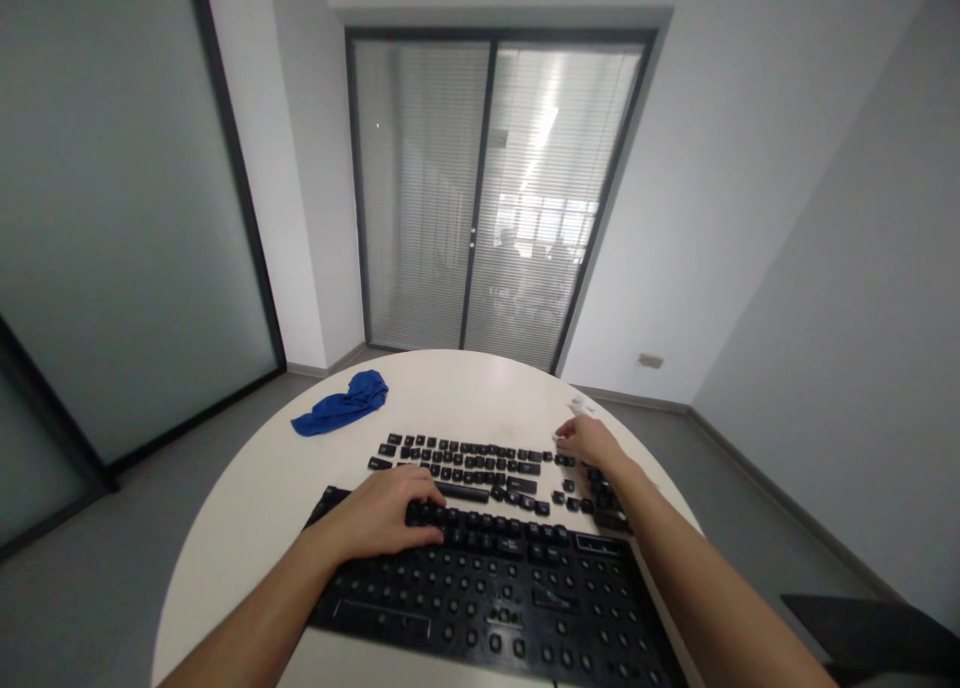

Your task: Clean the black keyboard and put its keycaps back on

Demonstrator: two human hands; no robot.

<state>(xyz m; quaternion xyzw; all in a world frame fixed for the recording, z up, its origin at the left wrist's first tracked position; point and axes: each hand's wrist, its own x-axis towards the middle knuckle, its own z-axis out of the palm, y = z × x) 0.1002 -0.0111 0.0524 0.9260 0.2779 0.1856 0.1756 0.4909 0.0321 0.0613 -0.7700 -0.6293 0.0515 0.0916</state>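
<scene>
A black keyboard (480,608) lies across the near part of the table, most of its key positions bare, with some keycaps (517,524) along its far side. My left hand (390,513) rests on its far left part, thumb and forefinger apart. Beyond the board, loose black keycaps (469,460) are laid out in rows, and a long space bar (461,491) is among them. Off to the right, my right hand (589,438) is above more loose keycaps, its fingertips pinched together near a small white bit. What it holds is too small to tell.
The round white table (465,378) carries a crumpled blue cloth (345,405) at the back left. Small white scraps (582,404) lie near the right rim. A dark chair part (862,628) stands at the lower right. Glass doors with blinds (495,198) are behind.
</scene>
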